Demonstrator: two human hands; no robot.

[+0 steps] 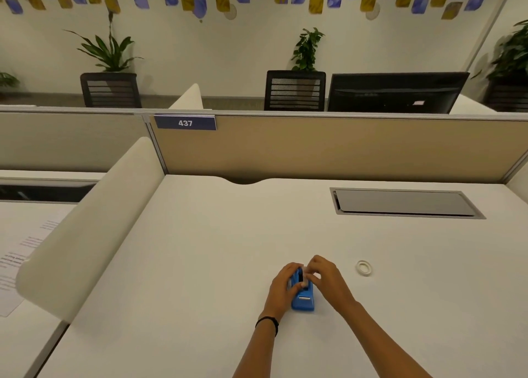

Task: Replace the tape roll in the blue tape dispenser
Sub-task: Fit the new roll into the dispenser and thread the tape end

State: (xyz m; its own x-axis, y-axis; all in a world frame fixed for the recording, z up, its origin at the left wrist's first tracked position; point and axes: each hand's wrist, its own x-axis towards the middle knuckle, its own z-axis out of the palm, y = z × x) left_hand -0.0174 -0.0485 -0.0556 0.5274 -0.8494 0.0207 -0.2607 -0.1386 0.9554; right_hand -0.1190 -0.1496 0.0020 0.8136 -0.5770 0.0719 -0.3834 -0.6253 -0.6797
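Observation:
The blue tape dispenser (303, 300) stands on the white desk (200, 263), its cutter end toward me. My left hand (281, 287) grips its left side, thumb over the top. My right hand (325, 276) is closed at the dispenser's top right, fingertips pinching something pale there that is too small to name. A clear tape roll (363, 267) lies flat on the desk to the right, apart from both hands.
A grey cable hatch (405, 203) is set into the desk at the back right. A tan partition (328, 149) closes the far edge, and a curved white divider (94, 226) stands on the left. Papers (20, 257) lie on the neighbouring desk.

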